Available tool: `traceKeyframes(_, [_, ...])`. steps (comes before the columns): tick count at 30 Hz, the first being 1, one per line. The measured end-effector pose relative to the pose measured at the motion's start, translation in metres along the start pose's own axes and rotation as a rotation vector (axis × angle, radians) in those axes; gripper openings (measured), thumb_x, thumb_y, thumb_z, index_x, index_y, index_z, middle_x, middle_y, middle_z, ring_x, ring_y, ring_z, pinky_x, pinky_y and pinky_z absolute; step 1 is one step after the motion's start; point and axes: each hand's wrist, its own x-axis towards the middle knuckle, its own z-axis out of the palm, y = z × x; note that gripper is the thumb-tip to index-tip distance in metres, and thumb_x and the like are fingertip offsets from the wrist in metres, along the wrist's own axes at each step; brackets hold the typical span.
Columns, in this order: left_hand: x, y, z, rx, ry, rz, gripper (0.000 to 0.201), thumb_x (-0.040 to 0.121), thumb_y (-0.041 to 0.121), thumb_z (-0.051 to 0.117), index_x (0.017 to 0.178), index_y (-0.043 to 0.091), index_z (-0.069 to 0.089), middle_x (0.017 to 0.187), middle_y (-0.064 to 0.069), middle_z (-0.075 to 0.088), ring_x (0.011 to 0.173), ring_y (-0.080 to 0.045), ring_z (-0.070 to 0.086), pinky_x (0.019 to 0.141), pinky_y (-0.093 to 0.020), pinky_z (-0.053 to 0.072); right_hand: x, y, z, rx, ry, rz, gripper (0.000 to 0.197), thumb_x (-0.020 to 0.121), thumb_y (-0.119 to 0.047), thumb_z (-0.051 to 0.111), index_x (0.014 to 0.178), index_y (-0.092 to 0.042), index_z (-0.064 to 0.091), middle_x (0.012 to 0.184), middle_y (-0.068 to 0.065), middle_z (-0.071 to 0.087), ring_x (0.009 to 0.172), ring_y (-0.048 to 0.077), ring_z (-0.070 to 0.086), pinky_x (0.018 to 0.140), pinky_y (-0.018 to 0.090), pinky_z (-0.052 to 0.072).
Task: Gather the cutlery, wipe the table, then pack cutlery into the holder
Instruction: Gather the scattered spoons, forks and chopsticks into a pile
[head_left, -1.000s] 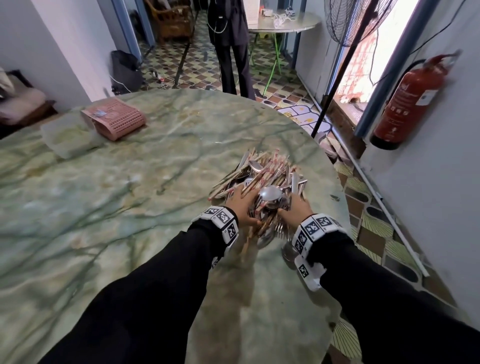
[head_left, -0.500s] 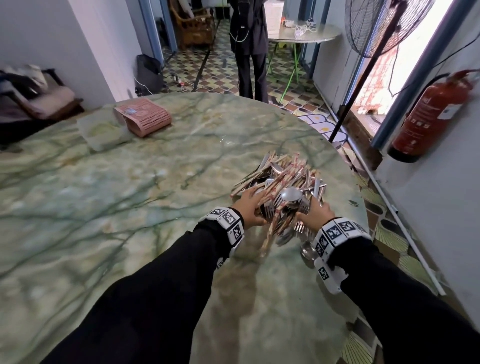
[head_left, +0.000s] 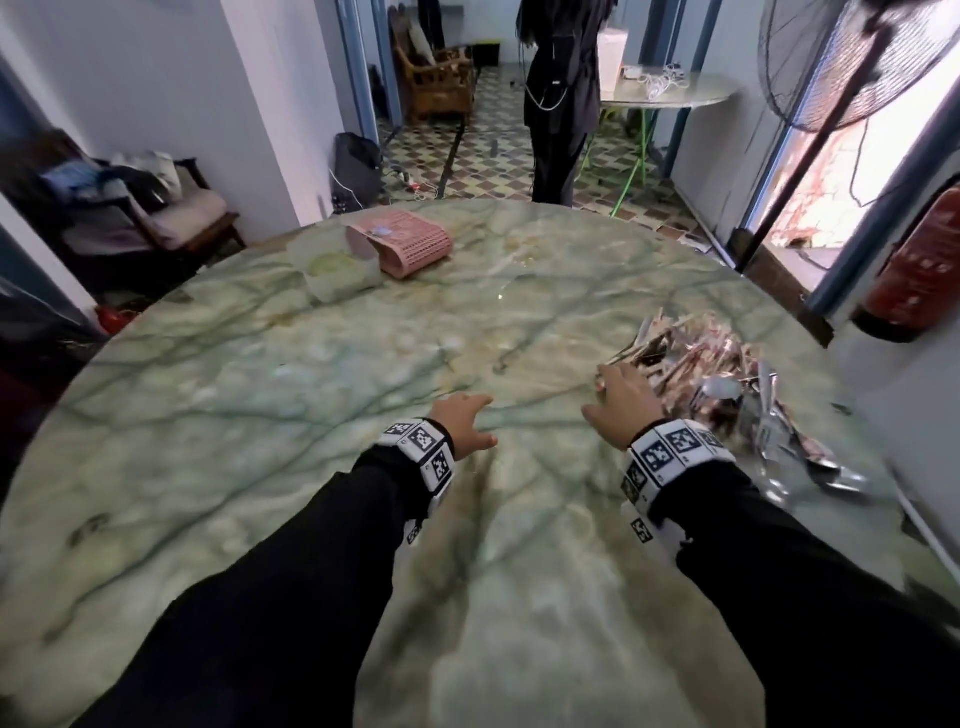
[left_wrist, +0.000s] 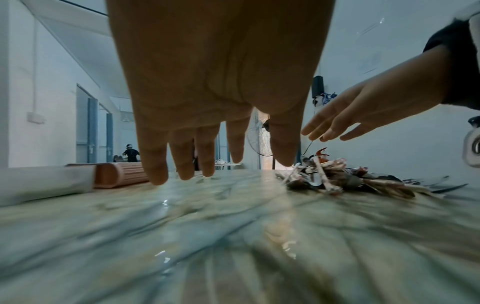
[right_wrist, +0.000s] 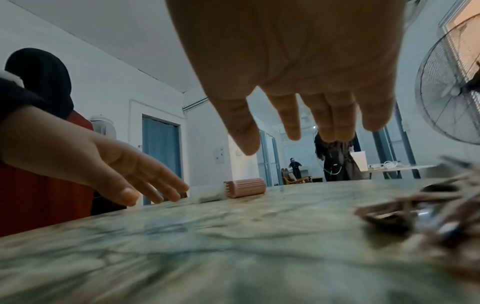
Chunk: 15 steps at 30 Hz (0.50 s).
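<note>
Both hands empty, fingers spread: left hand above the green table, right hand beside the cutlery pile at two o'clock. Pink holder lies at eleven o'clock.

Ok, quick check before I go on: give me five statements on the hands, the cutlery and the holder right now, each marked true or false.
1. The left hand holds a spoon. False: it is open and holds nothing.
2. The cutlery pile lies near the table's right edge. True.
3. The pink holder stands upright, filled with cutlery. False: it lies on its side at the far left, away from the pile.
4. The right hand is open, beside the pile's left edge. True.
5. A clear container sits next to the holder. True.
</note>
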Motion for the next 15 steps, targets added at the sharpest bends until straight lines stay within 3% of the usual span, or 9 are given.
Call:
traceKeyframes(7, [-0.044,-0.112,-0.035,-0.021,-0.01,-0.014,0.062,0.091,0.026,0.057,0.144,0.014,0.029,0.148,-0.011,0.033,0.137,-0.023,0.031,0.108,-0.026,0.024,-0.015,-0.119,0.059,0.086,-0.226,-0.069,0.061,0.092,-0.025,0.053,0.145,-0.01,0.028,0.149,0.013,0.029,0.137,0.027,0.03,0.11,0.032,0.025])
traceKeyframes(15, [-0.053,-0.175,-0.055,-0.088,-0.019,-0.061,0.063,0.09,0.028,0.058,0.144,0.014,0.029,0.148,-0.012,0.031,0.137,-0.024,0.032,0.11,-0.029,0.025,-0.021,-0.184,0.1,0.101,-0.312,-0.072,0.059,0.091,-0.024,0.055,0.144,-0.012,0.031,0.148,0.012,0.033,0.136,0.025,0.035,0.108,0.03,0.029])
